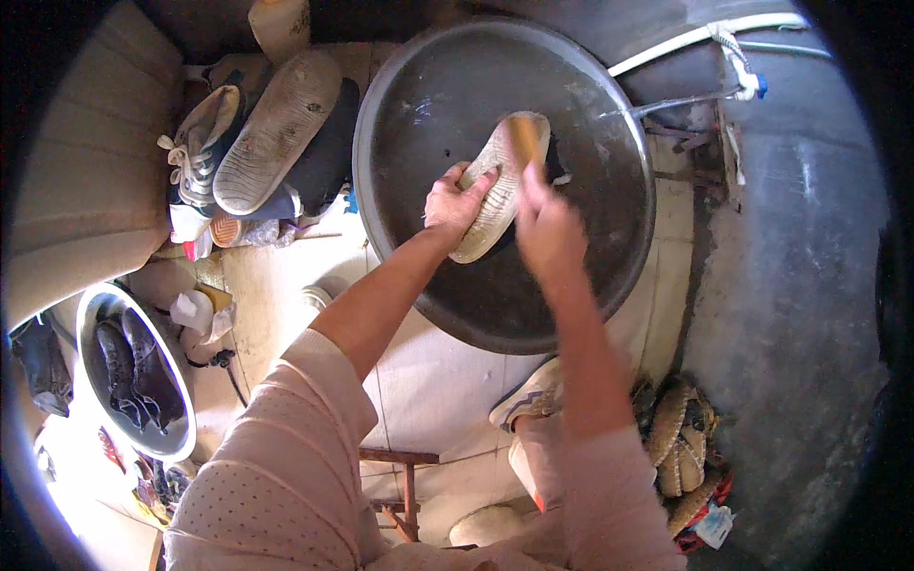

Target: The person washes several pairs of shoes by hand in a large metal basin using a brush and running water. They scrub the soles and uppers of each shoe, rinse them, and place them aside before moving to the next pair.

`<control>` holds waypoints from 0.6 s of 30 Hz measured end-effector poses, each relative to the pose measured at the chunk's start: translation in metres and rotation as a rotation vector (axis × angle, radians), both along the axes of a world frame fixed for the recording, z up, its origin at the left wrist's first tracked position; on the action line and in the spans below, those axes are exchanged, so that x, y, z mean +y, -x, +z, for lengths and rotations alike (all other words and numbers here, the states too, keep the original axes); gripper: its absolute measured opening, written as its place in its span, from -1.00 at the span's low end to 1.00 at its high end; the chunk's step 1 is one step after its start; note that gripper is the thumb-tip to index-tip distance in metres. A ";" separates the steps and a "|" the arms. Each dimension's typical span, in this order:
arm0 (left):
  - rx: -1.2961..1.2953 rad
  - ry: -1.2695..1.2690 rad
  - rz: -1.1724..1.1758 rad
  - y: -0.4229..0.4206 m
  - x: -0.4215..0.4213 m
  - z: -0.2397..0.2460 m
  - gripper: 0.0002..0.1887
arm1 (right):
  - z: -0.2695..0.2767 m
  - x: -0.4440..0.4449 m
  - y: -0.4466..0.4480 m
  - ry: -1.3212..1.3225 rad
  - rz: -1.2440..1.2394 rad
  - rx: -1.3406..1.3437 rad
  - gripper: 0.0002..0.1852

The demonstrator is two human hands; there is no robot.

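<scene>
A shoe (493,207) lies sole up over a large dark round basin (457,314), its pale ridged sole facing me. My left hand (457,203) grips the shoe around its middle, thumb on the sole. Blurred by motion, my right hand (550,225) holds a yellowish-brown brush or block (526,141) against the upper part of the sole. The bristles, if any, cannot be made out. Dark liquid seems to fill the bottom of the basin.
Several shoes (278,135) are piled left of the basin. Farther left, a light-rimmed oval tub (193,428) holds dark shoes (128,357). A white pipe with a tap (746,86) reaches in from the right, thin water running from it. Woven slippers (678,450) lie at lower right, a wooden stool (408,492) below.
</scene>
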State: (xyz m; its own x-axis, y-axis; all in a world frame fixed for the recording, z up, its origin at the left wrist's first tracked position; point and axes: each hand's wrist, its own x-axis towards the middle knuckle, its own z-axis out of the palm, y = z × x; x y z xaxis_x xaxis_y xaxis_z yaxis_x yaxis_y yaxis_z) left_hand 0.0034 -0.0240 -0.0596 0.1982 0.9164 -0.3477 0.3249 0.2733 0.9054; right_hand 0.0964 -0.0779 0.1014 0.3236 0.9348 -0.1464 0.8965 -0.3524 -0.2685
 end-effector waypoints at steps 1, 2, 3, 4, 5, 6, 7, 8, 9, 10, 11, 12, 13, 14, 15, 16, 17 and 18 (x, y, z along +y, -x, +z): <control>0.054 -0.037 0.030 0.004 0.004 -0.008 -0.30 | 0.018 -0.025 0.029 0.037 0.043 0.010 -0.51; 0.027 0.001 0.024 -0.004 0.001 0.006 -0.31 | 0.033 -0.053 0.039 0.071 -0.003 0.075 -0.58; 0.016 0.044 0.009 -0.005 -0.008 0.028 -0.32 | 0.032 -0.056 0.026 0.082 -0.039 0.043 -0.59; 0.013 0.085 0.000 0.001 -0.013 0.041 -0.33 | 0.031 -0.053 0.013 0.092 -0.068 0.020 -0.59; 0.002 0.091 0.000 0.002 -0.014 0.043 -0.33 | 0.029 -0.046 0.002 0.102 -0.093 -0.001 -0.59; -0.020 0.090 0.001 0.000 -0.013 0.048 -0.34 | 0.032 -0.022 -0.009 0.093 -0.102 -0.018 -0.59; -0.056 0.085 0.003 -0.008 -0.010 0.054 -0.34 | 0.028 0.001 -0.026 0.053 -0.123 -0.092 -0.58; -0.053 0.066 0.052 -0.010 -0.013 0.055 -0.33 | 0.017 0.025 -0.044 0.042 -0.125 -0.150 -0.57; -0.027 0.053 -0.002 -0.013 -0.012 0.056 -0.32 | 0.013 0.048 -0.056 0.129 -0.256 -0.210 -0.55; 0.009 0.039 -0.055 -0.010 -0.010 0.064 -0.32 | 0.015 0.053 -0.054 0.113 -0.294 -0.197 -0.55; 0.052 0.061 -0.100 -0.008 -0.014 0.072 -0.32 | 0.019 0.054 -0.050 0.099 -0.333 -0.187 -0.54; 0.036 0.053 -0.034 -0.007 -0.013 0.073 -0.32 | 0.014 0.043 -0.041 0.112 -0.260 -0.129 -0.54; 0.015 0.049 0.040 -0.003 -0.010 0.070 -0.32 | 0.008 0.022 -0.027 0.128 -0.178 -0.078 -0.53; 0.025 0.071 0.048 0.009 -0.007 0.069 -0.36 | 0.006 -0.011 0.001 0.107 -0.078 -0.034 -0.52; 0.037 -0.007 0.056 0.014 -0.009 0.057 -0.38 | 0.012 -0.036 0.023 0.081 0.018 -0.017 -0.52; 0.073 0.016 -0.002 0.017 -0.013 0.058 -0.39 | 0.011 -0.043 0.022 0.084 0.013 -0.025 -0.52; 0.110 0.039 -0.060 0.020 -0.016 0.059 -0.41 | 0.008 -0.047 0.013 0.086 0.008 -0.030 -0.51; 0.067 -0.041 -0.024 0.019 -0.019 0.060 -0.42 | 0.009 -0.048 0.002 0.082 -0.010 -0.046 -0.51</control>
